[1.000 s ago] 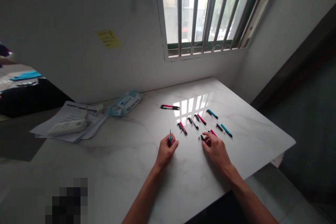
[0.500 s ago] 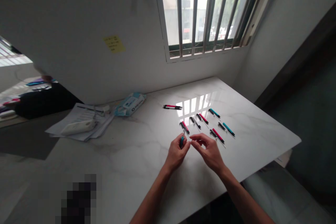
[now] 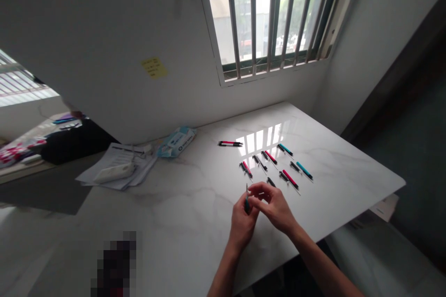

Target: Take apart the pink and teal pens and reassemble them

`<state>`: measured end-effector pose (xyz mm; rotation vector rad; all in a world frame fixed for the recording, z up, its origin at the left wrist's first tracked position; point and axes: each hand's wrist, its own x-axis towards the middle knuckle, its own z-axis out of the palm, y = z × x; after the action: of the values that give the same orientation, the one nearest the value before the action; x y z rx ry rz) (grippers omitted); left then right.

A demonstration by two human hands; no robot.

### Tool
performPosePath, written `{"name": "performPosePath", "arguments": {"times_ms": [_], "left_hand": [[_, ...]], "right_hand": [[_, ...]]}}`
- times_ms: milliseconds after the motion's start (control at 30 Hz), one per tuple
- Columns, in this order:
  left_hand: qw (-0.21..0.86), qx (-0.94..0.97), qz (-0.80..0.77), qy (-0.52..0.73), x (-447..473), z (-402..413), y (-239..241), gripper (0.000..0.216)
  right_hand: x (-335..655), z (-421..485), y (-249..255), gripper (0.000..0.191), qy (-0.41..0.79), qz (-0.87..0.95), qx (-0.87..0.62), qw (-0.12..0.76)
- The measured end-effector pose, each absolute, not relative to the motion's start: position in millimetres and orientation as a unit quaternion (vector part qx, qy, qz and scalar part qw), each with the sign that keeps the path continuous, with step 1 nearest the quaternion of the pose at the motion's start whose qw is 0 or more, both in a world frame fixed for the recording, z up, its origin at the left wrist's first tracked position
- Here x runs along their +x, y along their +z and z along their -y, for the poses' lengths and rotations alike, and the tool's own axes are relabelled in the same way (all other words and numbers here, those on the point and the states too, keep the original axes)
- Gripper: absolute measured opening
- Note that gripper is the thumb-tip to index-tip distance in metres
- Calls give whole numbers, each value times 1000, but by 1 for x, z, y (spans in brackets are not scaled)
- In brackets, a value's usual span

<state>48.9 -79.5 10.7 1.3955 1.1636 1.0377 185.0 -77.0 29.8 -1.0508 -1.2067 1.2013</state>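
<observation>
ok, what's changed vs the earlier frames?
The right hand has left the black pen piece and moved left; the left hand shifted slightly right. The hands now meet at the teal pen part. Whether the right hand carries anything small can't be told. Unchanged: left hand's grip on that part, the laid-out pens, the wipes pack.

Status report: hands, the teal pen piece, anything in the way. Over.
Left hand gripping teal pen piece, thin tip showing. Right hand up close, contact unclear. Black pen part just beyond right hand; no obstruction seen.
</observation>
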Motion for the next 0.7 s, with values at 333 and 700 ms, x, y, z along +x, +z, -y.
{"name": "performPosePath", "arguments": {"times_ms": [333, 700], "left_hand": [[438, 548, -558, 443, 46, 83, 16, 28], [471, 508, -550, 466, 51, 66, 29, 34]], "right_hand": [[206, 76, 45, 21, 421, 429, -467, 649], [205, 90, 22, 14, 349, 614, -514, 488]]}}
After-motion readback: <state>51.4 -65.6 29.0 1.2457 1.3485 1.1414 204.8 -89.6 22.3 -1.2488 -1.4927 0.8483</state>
